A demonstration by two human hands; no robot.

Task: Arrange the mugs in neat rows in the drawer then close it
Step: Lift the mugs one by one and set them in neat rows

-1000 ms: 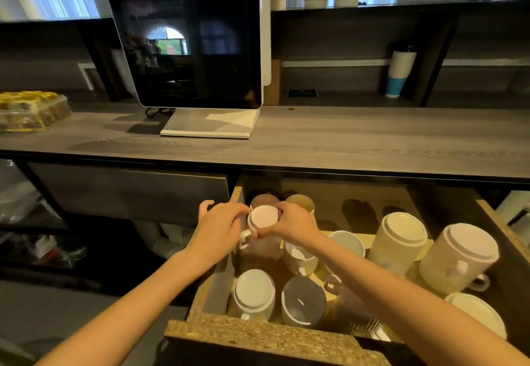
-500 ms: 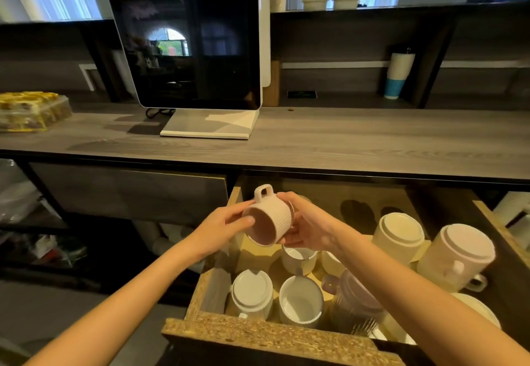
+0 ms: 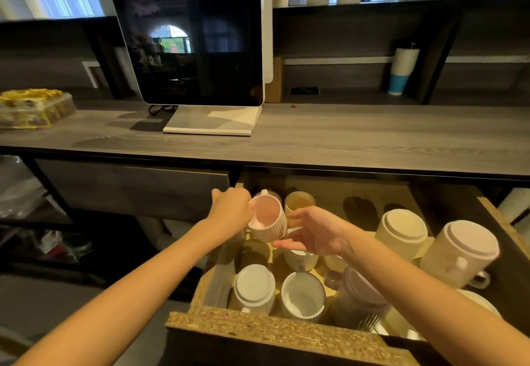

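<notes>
Head view looks down into an open drawer (image 3: 258, 328) with a raw chipboard front edge, set under a grey wood-grain counter (image 3: 344, 142). The left hand (image 3: 229, 211) grips a pink ribbed mug (image 3: 268, 218) from its handle side, fingers curled round it. The mug is tilted with its mouth toward the camera and is held in the air above the drawer's back left corner. The right hand (image 3: 312, 232) is just beside the mug on its right, palm turned toward it and fingers loosely spread. Whether its fingertips touch the mug's lower edge cannot be told.

Behind the pink mug, a yellowish mug (image 3: 298, 202) stands upright at the back of the drawer. At the front left sits an upturned white mug (image 3: 253, 285). Next to it is a white mug with its mouth up (image 3: 302, 295), then an upturned lilac ribbed mug (image 3: 358, 294). Two large cream mugs (image 3: 401, 229) stand bottom-up on the right side.

On the counter stands a monitor (image 3: 195, 39) on a white base; its screen is dark and shows only reflections. A white and blue tumbler (image 3: 401, 70) stands in the shelf behind, and any print on it is too small to read. A clear packet with yellow contents (image 3: 31, 107) lies at the far left.
</notes>
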